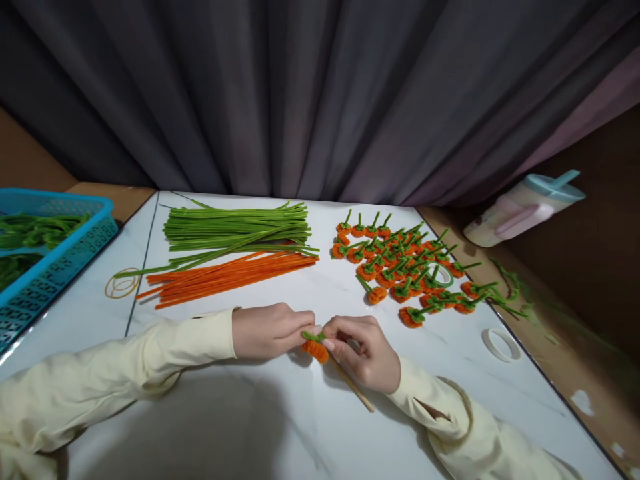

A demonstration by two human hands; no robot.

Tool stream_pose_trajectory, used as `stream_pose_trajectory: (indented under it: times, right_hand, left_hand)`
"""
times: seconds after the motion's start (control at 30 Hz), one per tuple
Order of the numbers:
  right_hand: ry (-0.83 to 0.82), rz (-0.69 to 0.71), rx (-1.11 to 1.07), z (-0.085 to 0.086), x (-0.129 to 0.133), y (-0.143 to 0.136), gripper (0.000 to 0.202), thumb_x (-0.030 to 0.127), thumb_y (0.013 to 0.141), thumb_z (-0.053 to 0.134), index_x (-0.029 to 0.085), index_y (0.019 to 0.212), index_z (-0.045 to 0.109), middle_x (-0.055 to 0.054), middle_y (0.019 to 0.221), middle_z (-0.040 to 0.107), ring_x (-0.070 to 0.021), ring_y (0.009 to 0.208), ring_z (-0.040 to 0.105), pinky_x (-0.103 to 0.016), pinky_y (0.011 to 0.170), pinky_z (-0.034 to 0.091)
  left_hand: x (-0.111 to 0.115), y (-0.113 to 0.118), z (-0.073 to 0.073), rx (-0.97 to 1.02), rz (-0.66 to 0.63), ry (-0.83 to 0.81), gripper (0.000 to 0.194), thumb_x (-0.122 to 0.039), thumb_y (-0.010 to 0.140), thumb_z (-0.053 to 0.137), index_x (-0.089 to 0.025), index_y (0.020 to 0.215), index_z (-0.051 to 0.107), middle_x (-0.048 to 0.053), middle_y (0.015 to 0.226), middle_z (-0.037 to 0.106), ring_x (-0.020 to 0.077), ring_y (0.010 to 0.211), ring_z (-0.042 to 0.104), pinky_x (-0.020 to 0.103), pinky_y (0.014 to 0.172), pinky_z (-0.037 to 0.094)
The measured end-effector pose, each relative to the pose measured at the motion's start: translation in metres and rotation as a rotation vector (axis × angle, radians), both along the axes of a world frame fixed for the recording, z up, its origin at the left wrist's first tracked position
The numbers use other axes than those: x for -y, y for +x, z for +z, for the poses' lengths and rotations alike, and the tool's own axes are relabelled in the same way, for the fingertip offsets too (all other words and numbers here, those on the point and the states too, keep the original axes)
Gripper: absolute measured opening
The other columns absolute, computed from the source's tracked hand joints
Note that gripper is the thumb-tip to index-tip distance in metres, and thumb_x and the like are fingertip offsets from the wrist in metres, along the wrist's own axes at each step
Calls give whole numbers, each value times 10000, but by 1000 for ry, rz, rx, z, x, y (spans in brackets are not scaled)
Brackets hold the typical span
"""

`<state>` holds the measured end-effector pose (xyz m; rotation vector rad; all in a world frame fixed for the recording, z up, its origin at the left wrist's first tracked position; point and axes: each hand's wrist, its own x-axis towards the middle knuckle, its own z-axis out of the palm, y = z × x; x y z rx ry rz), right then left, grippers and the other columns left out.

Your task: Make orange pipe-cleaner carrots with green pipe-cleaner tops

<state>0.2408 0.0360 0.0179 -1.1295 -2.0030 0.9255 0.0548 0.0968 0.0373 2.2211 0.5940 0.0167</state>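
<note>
My left hand and my right hand meet above the front middle of the white table. Between their fingertips is a small orange pumpkin shape with a green top, made of fuzzy stems. Both hands pinch it at the green part. A thin wooden stick slants down toward the front from under my right fingers; whether it is gripped is hidden. Behind my left hand lie a bundle of orange stems and, farther back, a bundle of green stems.
Several finished orange and green pumpkins cover the back right of the table. Tape rolls lie at right and among the pumpkins. A cup is beyond the right edge. A blue basket and rubber bands are at left.
</note>
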Motion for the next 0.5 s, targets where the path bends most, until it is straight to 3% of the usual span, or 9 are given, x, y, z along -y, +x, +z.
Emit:
stream_pose_trajectory:
  times: [0.13, 0.2, 0.27, 0.37, 0.43, 0.5]
  right_hand:
    - [175, 74, 64, 3, 5, -2, 165, 171, 819, 394, 163, 690, 496, 10, 551, 483, -79, 469, 389, -196, 451, 309]
    - [300, 99, 143, 5, 8, -3, 174, 145, 811, 352, 158, 716, 496, -2, 558, 494, -91, 464, 397, -213, 435, 303]
    - [502, 111, 254, 6, 10, -4, 208, 119, 794, 308, 148, 719, 500, -11, 534, 485, -107, 435, 377, -243, 409, 280]
    - [927, 151, 448, 8, 10, -3, 233, 73, 786, 310, 104, 728, 534, -46, 526, 510, -133, 434, 407, -275, 395, 269]
    - [1167, 175, 552, 7, 8, -1, 206, 61, 795, 360, 69, 754, 562, -82, 574, 557, -147, 478, 471, -278, 400, 283]
    - [1323, 178, 603, 5, 6, 2, 150, 79, 792, 435, 56, 773, 582, -97, 616, 581, -152, 512, 507, -273, 403, 288]
  left_hand:
    - [2, 0, 8, -38, -45, -5, 215, -266, 853, 313, -179, 677, 399, -44, 518, 329, 90, 458, 293, 210, 462, 219]
    - [2, 1, 11, -22, -69, -88, 192, -259, 831, 339, -175, 669, 399, -46, 526, 358, 82, 473, 312, 196, 474, 246]
    - [3, 2, 13, -31, -22, -256, 215, -304, 823, 353, -171, 660, 397, -48, 529, 393, 74, 479, 347, 182, 484, 286]
    - [5, 5, 12, -93, 180, -584, 316, -449, 802, 383, -165, 662, 397, -50, 530, 416, 63, 455, 367, 177, 454, 308]
    - [8, 8, 11, -69, 291, -785, 378, -524, 758, 433, -165, 648, 383, -67, 504, 375, 46, 415, 309, 166, 412, 263]
    - [10, 10, 11, -5, 321, -962, 424, -556, 711, 491, -172, 611, 341, -95, 458, 292, 27, 384, 205, 157, 381, 183]
